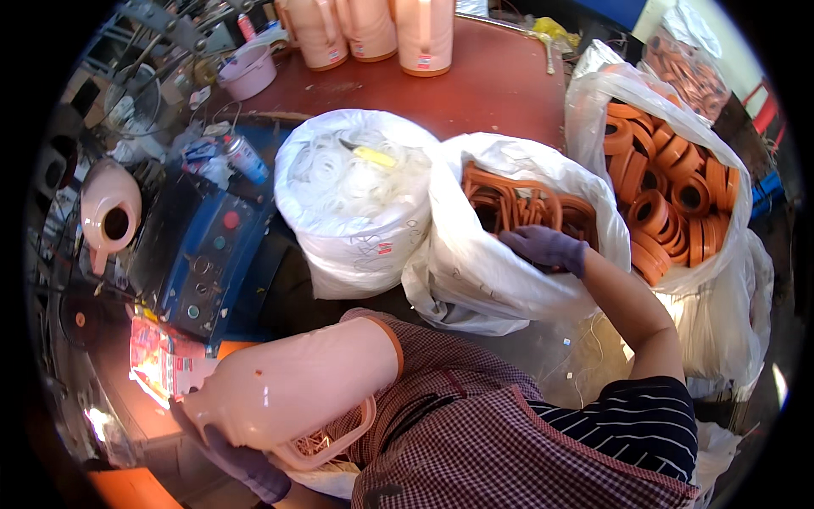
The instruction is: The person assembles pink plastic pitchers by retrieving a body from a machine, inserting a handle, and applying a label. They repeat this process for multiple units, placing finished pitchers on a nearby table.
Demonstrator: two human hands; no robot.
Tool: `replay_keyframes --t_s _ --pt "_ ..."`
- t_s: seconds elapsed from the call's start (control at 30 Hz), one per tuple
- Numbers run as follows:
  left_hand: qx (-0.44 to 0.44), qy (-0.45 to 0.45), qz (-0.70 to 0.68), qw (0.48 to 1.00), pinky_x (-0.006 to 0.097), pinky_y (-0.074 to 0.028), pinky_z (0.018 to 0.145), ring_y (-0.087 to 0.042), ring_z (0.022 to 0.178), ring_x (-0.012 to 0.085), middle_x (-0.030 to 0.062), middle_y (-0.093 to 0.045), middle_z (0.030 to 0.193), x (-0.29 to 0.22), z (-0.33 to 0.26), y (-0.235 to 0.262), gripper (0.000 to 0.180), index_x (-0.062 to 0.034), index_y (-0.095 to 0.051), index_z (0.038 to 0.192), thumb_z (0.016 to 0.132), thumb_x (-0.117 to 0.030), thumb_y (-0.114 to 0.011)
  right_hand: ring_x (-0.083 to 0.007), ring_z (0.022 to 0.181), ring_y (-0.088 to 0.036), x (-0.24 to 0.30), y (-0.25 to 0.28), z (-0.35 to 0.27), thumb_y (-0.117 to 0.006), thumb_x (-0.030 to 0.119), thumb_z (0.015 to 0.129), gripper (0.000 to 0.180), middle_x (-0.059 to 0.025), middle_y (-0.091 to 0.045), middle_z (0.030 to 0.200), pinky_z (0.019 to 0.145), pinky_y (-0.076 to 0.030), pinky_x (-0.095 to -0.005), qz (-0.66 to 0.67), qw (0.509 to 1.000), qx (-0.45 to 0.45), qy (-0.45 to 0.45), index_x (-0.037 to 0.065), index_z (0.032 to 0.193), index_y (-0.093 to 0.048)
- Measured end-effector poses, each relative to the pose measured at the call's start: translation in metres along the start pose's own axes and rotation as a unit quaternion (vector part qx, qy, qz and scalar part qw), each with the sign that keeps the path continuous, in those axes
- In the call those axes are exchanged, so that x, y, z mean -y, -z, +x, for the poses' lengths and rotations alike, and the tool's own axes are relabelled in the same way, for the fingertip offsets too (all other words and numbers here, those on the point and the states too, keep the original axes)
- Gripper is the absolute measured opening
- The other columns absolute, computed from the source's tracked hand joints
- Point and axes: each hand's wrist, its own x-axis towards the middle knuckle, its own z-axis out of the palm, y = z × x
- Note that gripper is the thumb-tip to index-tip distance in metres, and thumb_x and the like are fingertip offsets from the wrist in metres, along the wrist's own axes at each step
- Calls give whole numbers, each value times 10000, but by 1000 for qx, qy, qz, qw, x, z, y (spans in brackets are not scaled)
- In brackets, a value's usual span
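Note:
My left hand [242, 462], in a purple glove, holds a pale pink plastic jug [288, 386] from below; the jug lies tilted across my lap with an orange ring at its open mouth. My right hand [543, 246], also gloved in purple, reaches into a white plastic bag [475, 263] full of thin orange rubber rings [509, 204] and rests on them. I cannot tell whether its fingers have closed on a ring.
A second white bag [352, 229] holds whitish rings. A third bag [729, 229] at right holds thick orange rings [670, 195]. Several pink jugs [373, 30] stand on the red table [500, 85]. A blue machine [208, 254] and another pink jug [110, 208] sit at left.

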Motion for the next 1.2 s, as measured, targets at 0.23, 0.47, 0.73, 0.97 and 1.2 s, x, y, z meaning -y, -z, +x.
replay_keyframes --t_s 0.23,0.47,0.73,0.97,1.2 --pt "-12 -31 155 987 420 -399 1099 -448 1344 288 161 -372 1542 9 -9 27 865 -11 -292 1555 827 -278 -675 -330 982 -685 -62 52 -24 -508 161 977 400 -169 -688 1126 836 -553 -441 -299 937 -159 90 69 1366 -519" --pt "-5 -36 204 978 369 -479 1009 -582 1182 258 175 -564 1334 2 -25 38 1027 11 -377 1496 557 -152 -760 -316 1012 -669 6 111 0 -534 2 932 278 -190 -683 1068 914 -509 -363 -156 921 -327 140 65 1150 -695" --pt "60 -92 287 952 406 -476 1025 -610 1165 285 176 -588 1311 -11 -49 19 1046 15 -377 1481 534 -162 -784 -54 683 -539 270 11 38 -532 5 970 195 -8 -623 959 608 -445 -208 446 824 -171 304 58 1116 -650" --pt "11 -47 291 956 396 -461 1021 -594 1152 286 191 -604 1271 -19 -57 27 990 50 -361 1453 552 -155 -716 -90 551 -500 362 -116 2 -545 22 952 91 -57 -562 862 465 -448 -239 672 668 275 161 68 1031 -550" --pt "10 -49 296 954 407 -443 1040 -577 1170 292 204 -579 1309 -13 -60 29 970 54 -349 1453 595 -175 -741 -113 654 -583 350 -136 0 -506 -15 959 123 -83 -596 943 571 -529 -252 716 638 205 194 56 1051 -548"
